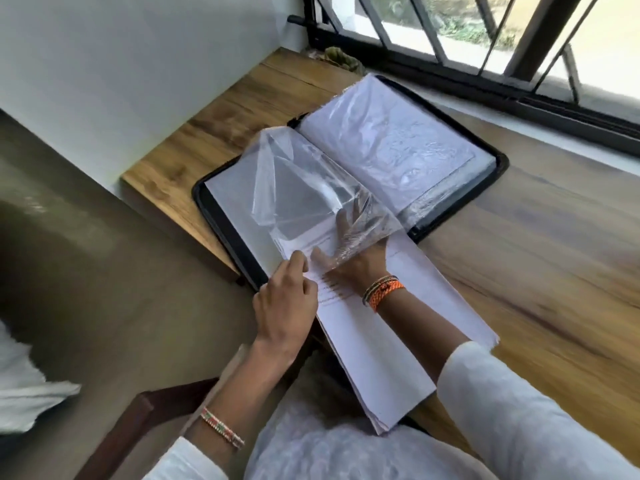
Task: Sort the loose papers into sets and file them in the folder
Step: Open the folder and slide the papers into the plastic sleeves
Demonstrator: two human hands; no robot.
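Observation:
A black zip folder (221, 216) lies open on the wooden table (519, 271), its clear plastic sleeves spread to both sides. One sleeve (304, 188) is lifted and crumpled over the left page. My right hand (353, 244) is slid inside that sleeve with straight fingers, lying flat on a printed sheet. My left hand (287, 299) pinches the near edge of the sleeve with thumb and fingers. A stack of white papers (391, 348) lies under both hands, running from the folder toward my lap and over the table's near edge.
A barred window (485, 46) runs along the table's far side, a white wall (138, 64) stands to the left. A small greenish object (341, 57) sits in the far corner. A dark wooden chair arm (138, 410) is at lower left, beside white cloth (27, 386).

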